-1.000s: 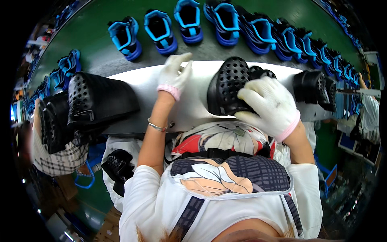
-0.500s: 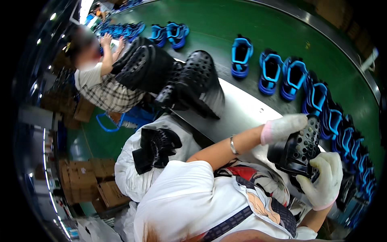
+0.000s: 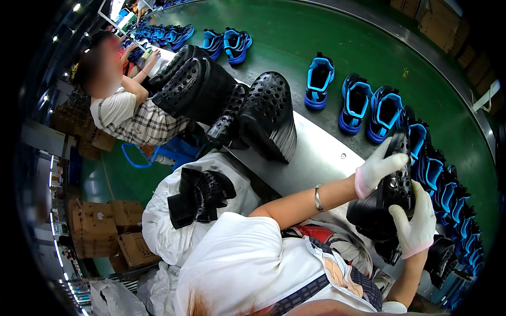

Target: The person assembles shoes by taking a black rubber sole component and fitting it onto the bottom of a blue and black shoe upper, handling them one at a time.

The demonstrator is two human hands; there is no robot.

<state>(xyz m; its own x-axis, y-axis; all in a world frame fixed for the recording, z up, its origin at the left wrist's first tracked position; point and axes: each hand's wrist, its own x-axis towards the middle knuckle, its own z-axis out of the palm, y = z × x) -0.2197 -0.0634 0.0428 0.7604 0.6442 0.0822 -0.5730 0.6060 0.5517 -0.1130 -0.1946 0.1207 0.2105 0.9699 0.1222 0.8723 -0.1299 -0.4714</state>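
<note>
Both my hands wear white gloves and grip one stack of black perforated plastic shoe inserts (image 3: 396, 185) in front of my chest. My left hand (image 3: 380, 167), below a bracelet, has its thumb and fingers around the far end. On the near right side, my right hand (image 3: 415, 218) holds the stack with the thumb apart from the fingers. Tall nested stacks of similar black inserts (image 3: 266, 116) stand on the metal ledge (image 3: 316, 139) to the left. Another few black inserts (image 3: 203, 195) lie on a white sack (image 3: 158, 216) beside me.
Blue-and-black sneakers (image 3: 356, 102) line the green conveyor belt (image 3: 295, 26) and curve round to the right. At the left a co-worker (image 3: 126, 105) sits by a blue stool (image 3: 176, 152). Cardboard boxes (image 3: 95, 226) stand on the floor at the lower left.
The stack in my hands has tilted more upright and turned, with my left hand shifting toward its side. My right hand has moved slightly left and up. The co-worker's arms have moved.
</note>
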